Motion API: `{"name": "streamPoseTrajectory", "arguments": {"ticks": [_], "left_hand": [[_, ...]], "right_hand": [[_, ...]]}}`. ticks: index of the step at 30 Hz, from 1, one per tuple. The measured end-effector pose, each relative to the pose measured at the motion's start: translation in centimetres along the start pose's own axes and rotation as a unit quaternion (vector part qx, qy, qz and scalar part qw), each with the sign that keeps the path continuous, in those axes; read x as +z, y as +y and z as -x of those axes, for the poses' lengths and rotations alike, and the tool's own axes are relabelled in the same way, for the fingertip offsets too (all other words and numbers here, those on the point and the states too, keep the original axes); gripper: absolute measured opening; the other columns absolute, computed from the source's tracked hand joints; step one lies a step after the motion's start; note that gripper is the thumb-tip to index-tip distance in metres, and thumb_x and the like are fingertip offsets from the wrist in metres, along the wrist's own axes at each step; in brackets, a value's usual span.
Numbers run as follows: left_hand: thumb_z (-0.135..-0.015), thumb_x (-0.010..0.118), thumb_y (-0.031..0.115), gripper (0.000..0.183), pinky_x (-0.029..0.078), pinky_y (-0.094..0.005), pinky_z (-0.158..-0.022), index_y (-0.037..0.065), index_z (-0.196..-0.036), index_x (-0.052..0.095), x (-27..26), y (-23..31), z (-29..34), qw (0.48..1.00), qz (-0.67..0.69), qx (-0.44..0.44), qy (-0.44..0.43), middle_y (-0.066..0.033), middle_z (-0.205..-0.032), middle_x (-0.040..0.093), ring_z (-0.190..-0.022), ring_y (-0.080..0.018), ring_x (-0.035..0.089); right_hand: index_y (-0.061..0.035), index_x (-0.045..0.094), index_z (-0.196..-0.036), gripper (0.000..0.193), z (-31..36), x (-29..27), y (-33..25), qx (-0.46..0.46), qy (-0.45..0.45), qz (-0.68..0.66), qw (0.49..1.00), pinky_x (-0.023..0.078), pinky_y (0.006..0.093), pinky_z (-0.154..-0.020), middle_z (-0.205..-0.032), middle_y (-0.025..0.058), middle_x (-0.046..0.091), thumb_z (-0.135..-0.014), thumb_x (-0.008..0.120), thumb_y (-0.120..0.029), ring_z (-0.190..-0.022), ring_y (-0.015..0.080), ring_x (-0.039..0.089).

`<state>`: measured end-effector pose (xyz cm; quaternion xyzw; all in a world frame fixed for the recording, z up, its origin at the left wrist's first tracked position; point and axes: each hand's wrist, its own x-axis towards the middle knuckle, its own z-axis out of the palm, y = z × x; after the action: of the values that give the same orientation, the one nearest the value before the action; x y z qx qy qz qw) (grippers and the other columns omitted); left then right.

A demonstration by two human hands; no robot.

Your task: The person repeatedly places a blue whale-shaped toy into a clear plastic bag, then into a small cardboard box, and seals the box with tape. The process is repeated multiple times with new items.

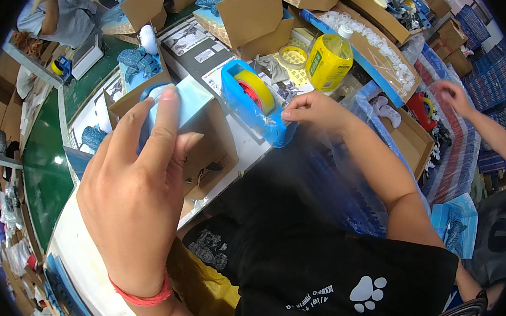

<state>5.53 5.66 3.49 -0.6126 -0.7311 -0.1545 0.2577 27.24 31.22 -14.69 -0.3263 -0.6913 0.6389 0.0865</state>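
My left hand (129, 173), with a red band at its wrist, is closed on a cardboard box (218, 134). Its fingers lie over the light blue printed side, and the thumb is by the open brown side. Part of a darker blue patch under the fingers is hidden. My right hand (314, 110) pinches thumb and finger together at the cutting end of a blue tape dispenser (275, 133). What is between those fingertips is too small to make out. The dispenser carries a yellow tape roll (256, 91) on a red core.
Behind stand open cardboard boxes (252, 15) and blue patterned toy figures (138, 63). A yellow bottle (328, 60) and a loose tape roll (294, 57) are beyond the dispenser. At right, a co-worker's hand (453, 97) is near a red tape dispenser (422, 112).
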Motion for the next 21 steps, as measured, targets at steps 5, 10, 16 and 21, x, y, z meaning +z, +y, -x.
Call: {"name": "streamPoseTrajectory", "arguments": {"ticks": [5, 10, 16, 21], "left_hand": [[-0.092, 0.072, 0.018, 0.034, 0.053, -0.0326, -0.068, 0.016, -0.126, 0.072, 0.5, -0.4, 0.1, 1.000, 0.024, -0.015, 0.009, -0.0090, -0.102, 0.070, -0.075, -0.0236, 0.067], [-0.094, 0.071, 0.014, 0.028, 0.052, -0.0311, -0.068, 0.012, -0.121, 0.075, 1.5, -0.2, 0.3, 0.996, 0.064, -0.049, 0.046, -0.0105, -0.100, 0.067, -0.073, -0.0213, 0.066], [-0.088, 0.077, 0.013, 0.026, 0.053, -0.0302, -0.070, 0.006, -0.113, 0.076, 1.5, 0.2, 0.6, 0.980, 0.148, -0.099, 0.087, -0.0102, -0.094, 0.069, -0.074, -0.0218, 0.066], [-0.082, 0.083, 0.017, 0.022, 0.055, -0.0296, -0.072, 0.006, -0.101, 0.076, 1.4, -0.1, 0.6, 0.983, 0.102, -0.066, 0.137, -0.0082, -0.096, 0.075, -0.083, -0.0232, 0.073]], "right_hand": [[-0.0063, 0.073, -0.094, 0.020, 0.7, 0.5, -1.6, 0.072, 0.042, -0.054, 0.995, 0.044, 0.0235, -0.067, -0.087, 0.0008, 0.068, -0.088, 0.078, -0.024, -0.075, 0.0089, 0.057], [-0.0128, 0.074, -0.092, 0.018, 4.2, 1.1, -2.0, 0.081, 0.081, -0.155, 0.981, 0.027, 0.0209, -0.058, -0.078, -0.0077, 0.060, -0.088, 0.074, -0.030, -0.062, 0.0035, 0.037], [-0.0042, 0.072, -0.095, 0.027, 6.0, 4.0, 0.5, 0.042, 0.153, 0.030, 0.987, 0.047, 0.0277, -0.070, -0.083, -0.0016, 0.066, -0.090, 0.074, -0.031, -0.078, 0.0108, 0.059], [-0.0058, 0.074, -0.088, 0.023, 6.4, 1.6, 2.0, -0.023, 0.144, 0.396, 0.906, 0.054, 0.0420, -0.078, -0.086, 0.0164, 0.072, -0.084, 0.073, -0.029, -0.086, 0.0329, 0.070]]}}
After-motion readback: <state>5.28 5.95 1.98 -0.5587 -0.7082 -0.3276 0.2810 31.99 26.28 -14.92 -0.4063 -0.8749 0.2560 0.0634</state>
